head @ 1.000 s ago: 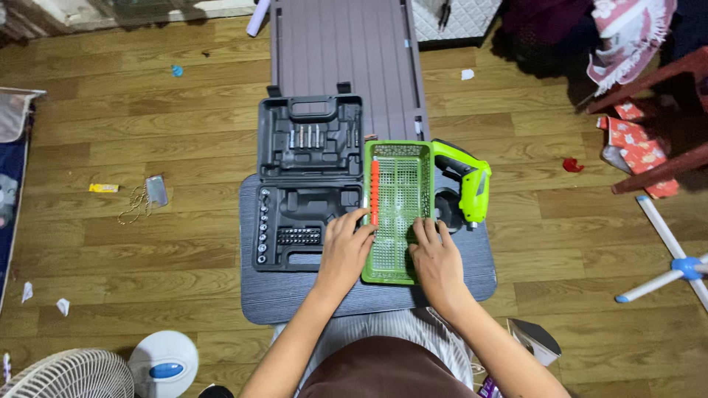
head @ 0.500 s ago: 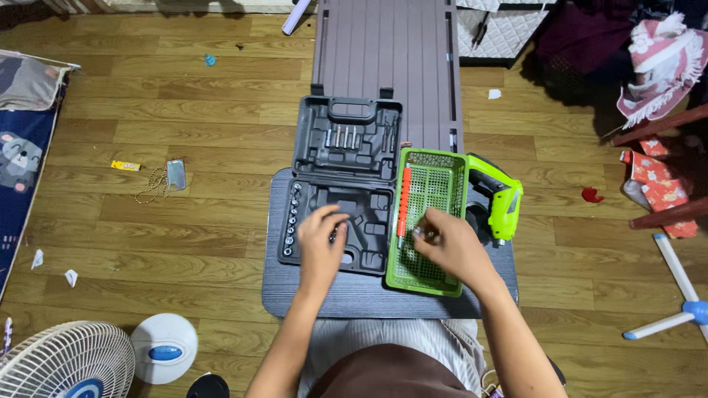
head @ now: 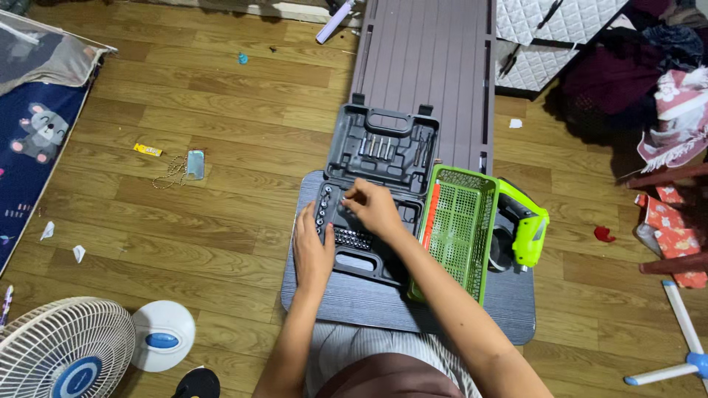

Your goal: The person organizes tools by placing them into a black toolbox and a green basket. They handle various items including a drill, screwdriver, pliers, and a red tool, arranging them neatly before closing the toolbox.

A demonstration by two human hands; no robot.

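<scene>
An open dark grey tool case (head: 383, 147) lies on a grey lap table (head: 354, 304). Its lower half holds a column of sockets (head: 321, 210) and a block of bits (head: 351, 238). My left hand (head: 313, 249) rests flat on the case's left edge beside the sockets. My right hand (head: 372, 206) reaches across the case, fingertips pinched together near the top of the socket column, on a small metal piece that barely shows. Right of the case stands a green mesh basket (head: 459, 232) with an orange-handled tool (head: 430, 214) along its left wall. A lime-green cordless screwdriver (head: 528, 225) lies beyond the basket.
A long brown ribbed panel (head: 428, 59) lies on the wooden floor behind the case. At the left are a phone (head: 195, 163), a blue mat (head: 37, 140) and a white fan (head: 66, 354). Red chair legs and a white stand (head: 682, 332) are at the right.
My right hand left the green basket and crossed left over the case to the sockets. My left hand slid to the case's left edge. The camera view shifted left.
</scene>
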